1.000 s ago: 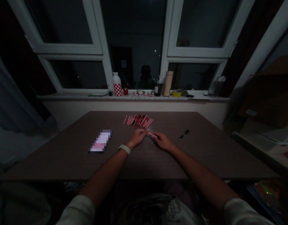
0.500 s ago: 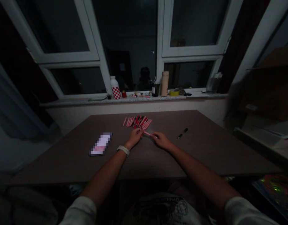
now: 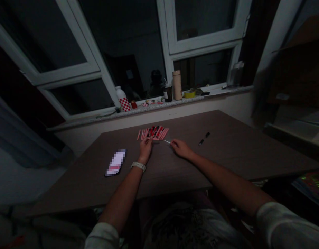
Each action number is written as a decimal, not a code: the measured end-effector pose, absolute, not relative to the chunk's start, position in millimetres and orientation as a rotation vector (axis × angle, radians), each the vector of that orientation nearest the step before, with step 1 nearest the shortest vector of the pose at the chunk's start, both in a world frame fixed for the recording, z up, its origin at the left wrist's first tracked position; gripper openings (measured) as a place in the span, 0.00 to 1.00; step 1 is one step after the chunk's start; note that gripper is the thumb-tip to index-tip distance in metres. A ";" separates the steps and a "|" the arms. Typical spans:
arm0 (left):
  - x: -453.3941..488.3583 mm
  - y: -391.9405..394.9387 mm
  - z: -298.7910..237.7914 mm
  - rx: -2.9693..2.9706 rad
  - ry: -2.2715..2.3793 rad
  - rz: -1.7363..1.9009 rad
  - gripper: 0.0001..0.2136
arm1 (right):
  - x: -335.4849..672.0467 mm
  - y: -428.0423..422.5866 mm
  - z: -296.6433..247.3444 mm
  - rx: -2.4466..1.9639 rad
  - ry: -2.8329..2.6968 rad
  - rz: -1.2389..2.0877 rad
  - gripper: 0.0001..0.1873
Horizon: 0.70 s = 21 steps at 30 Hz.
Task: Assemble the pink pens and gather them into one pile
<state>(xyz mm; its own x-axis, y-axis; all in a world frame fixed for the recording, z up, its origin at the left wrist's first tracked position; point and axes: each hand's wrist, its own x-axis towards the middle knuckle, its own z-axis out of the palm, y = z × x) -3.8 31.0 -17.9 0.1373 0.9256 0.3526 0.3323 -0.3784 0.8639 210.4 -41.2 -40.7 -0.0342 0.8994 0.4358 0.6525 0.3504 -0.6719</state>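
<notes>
A row of several pink and red pens [image 3: 153, 132] lies side by side on the dark brown table [image 3: 226, 152]. My left hand [image 3: 145, 149], a pale watch on its wrist, reaches up to the near ends of the row, fingers curled onto a pen there. My right hand [image 3: 181, 148] rests on the table just right of the row, pinching a thin pale refill [image 3: 167, 141] that points toward the pens.
A black pen [image 3: 203, 139] lies right of my right hand. A phone [image 3: 116, 162] lies to the left. The windowsill behind holds a checked bottle [image 3: 123, 99], a tall beige flask [image 3: 177, 85], a dark cup and a tape roll.
The camera tilted and turned. My left hand moved from the pink pen held between both hands up to the row. A thin refill now shows in my right hand.
</notes>
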 end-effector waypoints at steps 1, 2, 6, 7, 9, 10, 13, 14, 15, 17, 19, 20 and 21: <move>-4.3 30.5 -16.9 1.812 1.213 1.259 0.20 | 211.2 -41.6 -40.0 -1.399 -1.760 0.359 0.13; -4.3 29.6 -16.0 1.822 1.211 1.284 0.19 | 211.8 -42.0 -39.2 -1.420 -1.759 0.354 0.13; -0.3 24.7 -15.0 1.900 1.166 1.274 0.16 | 213.1 -44.8 -34.5 -1.487 -1.779 0.341 0.13; 1.0 23.8 -15.6 1.922 1.158 1.259 0.15 | 213.2 -46.0 -33.1 -1.499 -1.789 0.340 0.13; 2.8 23.0 -17.8 1.965 1.158 1.238 0.14 | 213.6 -48.4 -30.3 -1.516 -1.806 0.340 0.14; 3.1 23.3 -19.3 1.986 1.166 1.231 0.14 | 214.0 -49.7 -28.9 -1.526 -1.812 0.339 0.14; 1.4 26.5 -24.9 2.056 1.222 1.215 0.12 | 216.8 -52.9 -25.2 -1.588 -1.849 0.293 0.15; 0.3 27.9 -26.7 2.084 1.242 1.204 0.11 | 218.2 -53.8 -24.2 -1.616 -1.870 0.260 0.15; -0.9 29.2 -28.5 2.114 1.259 1.189 0.10 | 219.8 -54.5 -23.2 -1.643 -1.890 0.221 0.15; -3.0 31.2 -31.3 2.176 1.285 1.152 0.08 | 223.0 -55.2 -21.9 -1.670 -1.932 0.151 0.15; -4.5 32.2 -33.1 2.232 1.304 1.118 0.06 | 225.5 -55.1 -21.6 -1.673 -1.966 0.115 0.15; -5.2 32.5 -33.7 2.256 1.315 1.106 0.06 | 226.4 -54.7 -21.8 -1.670 -1.980 0.110 0.15; -5.8 32.6 -34.2 2.277 1.329 1.098 0.06 | 226.9 -54.1 -22.3 -1.665 -1.992 0.110 0.15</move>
<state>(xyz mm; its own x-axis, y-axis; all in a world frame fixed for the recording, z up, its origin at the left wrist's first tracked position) -5.8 32.6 -34.2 0.2863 0.8353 0.4693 0.6183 -0.5352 0.5755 226.9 -54.1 -22.3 -0.0941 0.9335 0.3461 0.8899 0.2347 -0.3911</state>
